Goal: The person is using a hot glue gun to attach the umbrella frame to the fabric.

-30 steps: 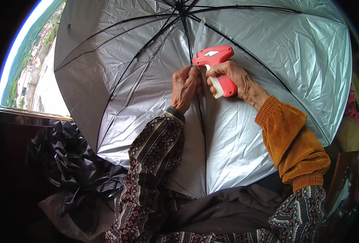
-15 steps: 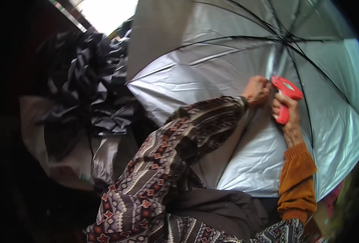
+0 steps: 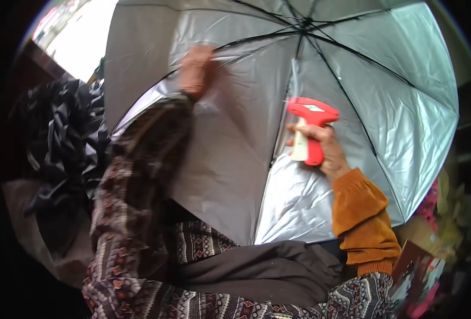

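Observation:
An open umbrella [image 3: 219, 133] with a silver inner side and black ribs spreads across my lap and fills most of the view. My right hand [image 3: 320, 138] grips a red and white tagging gun [image 3: 312, 109] by its handle. The gun's thin needle points left, over a rib of the umbrella. A pale strip [image 3: 294, 77] runs from just above the gun toward the umbrella's hub [image 3: 305, 24]. Smeared by motion, my left hand [image 3: 197, 69] is over a rib on the canopy's left side, and its fingers cannot be made out.
Crumpled black fabric [image 3: 60, 133] is heaped at the left, above a greyish cloth-like piece [image 3: 28, 218]. Bright light comes from an opening [image 3: 81, 37] at the upper left. A box [image 3: 419, 271] and coloured items lie at the lower right.
My left hand has moved away from the gun's tip, left and up across the canopy. The gun is still in my right hand. The whole view has shifted, with the umbrella now further left.

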Action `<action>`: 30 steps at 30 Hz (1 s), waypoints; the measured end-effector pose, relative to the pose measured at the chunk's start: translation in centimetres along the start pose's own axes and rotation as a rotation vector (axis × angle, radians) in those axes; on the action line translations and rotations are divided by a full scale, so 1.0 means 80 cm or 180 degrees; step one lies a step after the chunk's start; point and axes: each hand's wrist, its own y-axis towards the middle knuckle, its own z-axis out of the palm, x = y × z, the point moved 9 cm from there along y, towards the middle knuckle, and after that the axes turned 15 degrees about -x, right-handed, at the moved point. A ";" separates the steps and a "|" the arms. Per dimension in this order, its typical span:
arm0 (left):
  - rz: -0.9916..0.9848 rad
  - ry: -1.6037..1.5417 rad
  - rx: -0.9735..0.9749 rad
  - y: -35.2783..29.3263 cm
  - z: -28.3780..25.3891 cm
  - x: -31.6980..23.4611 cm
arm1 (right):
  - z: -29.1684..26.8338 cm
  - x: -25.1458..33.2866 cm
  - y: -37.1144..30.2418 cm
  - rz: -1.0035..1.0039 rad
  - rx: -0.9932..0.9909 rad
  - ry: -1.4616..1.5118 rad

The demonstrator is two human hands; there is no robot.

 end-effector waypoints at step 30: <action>-0.4857 -0.3065 0.3238 -0.225 -0.047 -0.246 | -0.112 0.078 -0.046 -0.2696 -0.0960 -0.2070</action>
